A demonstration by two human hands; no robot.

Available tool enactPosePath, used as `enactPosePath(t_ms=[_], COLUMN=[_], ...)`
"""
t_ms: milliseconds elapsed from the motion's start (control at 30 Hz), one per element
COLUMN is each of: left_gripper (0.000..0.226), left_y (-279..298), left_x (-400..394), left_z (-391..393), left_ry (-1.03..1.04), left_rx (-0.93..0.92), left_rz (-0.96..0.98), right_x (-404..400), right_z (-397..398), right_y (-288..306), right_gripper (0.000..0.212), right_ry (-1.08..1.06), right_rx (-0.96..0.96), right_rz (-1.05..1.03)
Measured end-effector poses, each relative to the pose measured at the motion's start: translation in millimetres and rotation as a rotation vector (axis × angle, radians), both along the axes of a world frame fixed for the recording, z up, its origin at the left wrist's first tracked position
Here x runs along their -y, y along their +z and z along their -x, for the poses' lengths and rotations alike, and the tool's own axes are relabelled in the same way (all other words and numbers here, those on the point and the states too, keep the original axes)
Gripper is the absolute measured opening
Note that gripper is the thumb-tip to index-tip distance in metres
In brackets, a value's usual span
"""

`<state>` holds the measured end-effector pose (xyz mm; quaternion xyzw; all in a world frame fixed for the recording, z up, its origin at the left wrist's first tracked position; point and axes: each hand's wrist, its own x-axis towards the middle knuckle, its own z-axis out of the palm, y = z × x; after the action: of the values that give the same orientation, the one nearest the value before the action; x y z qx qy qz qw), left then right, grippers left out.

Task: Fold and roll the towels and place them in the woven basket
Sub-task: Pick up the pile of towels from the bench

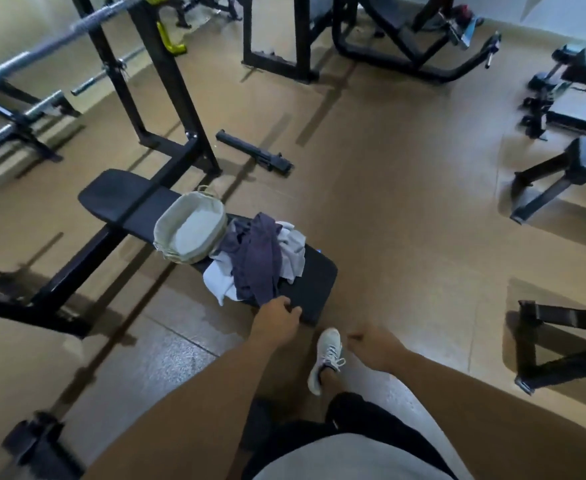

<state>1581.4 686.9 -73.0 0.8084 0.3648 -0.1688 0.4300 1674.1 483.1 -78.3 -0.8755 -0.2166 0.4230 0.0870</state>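
Head cam: towels heaped loose on black weight bench w/ woven basket touching the pile's far side, left hand pinching the purple towel's near edge, right hand loosely curled, holding nothing, beside bench end.

Bench pad: matt black vinyl-like cover. Woven basket: pale cloth lining. Towels: soft crumpled cloth. Barbell: bare grey metal. Floor: smooth, slight sheen.
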Motion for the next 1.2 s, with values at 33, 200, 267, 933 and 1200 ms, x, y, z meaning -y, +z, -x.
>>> enactPosePath(t_ms=[33, 200, 267, 933, 1200], left_gripper=[0.042, 0.039, 0.04, 0.04, 0.036], left_y=[-0.4, 16.5, 29.7, -15.7, -129.1], left_x=[-13.7, -81.3, -108.6, -318.1, -369.6], left_z=[-7.1, -40.4, -52.8, -90.0, -113.9], left_ry=[0.038, 0.249, 0.325, 0.235, -0.018], left_rx=[0.005, 0.021, 0.039, 0.081, 0.04], left_rz=[-0.006, -0.07, -0.081, -0.048, -0.118], right_x=[-17.6, -100.4, -131.5, -309.5, -365.0], right_z=[-14.3, -85.7, -104.5, -92.9, -93.2], right_y=[0.8, 1.2, 5.4, -64.1, -149.7], right_gripper=[0.028, 0.023, 0.02, 0.019, 0.045], right_ry=[0.04, 0.201, 0.29, -0.243, -0.242], right_rx=[-0.007, -0.027, -0.021, -0.103, -0.08], right_rz=[-0.016, -0.108, -0.102, -0.129, -0.129])
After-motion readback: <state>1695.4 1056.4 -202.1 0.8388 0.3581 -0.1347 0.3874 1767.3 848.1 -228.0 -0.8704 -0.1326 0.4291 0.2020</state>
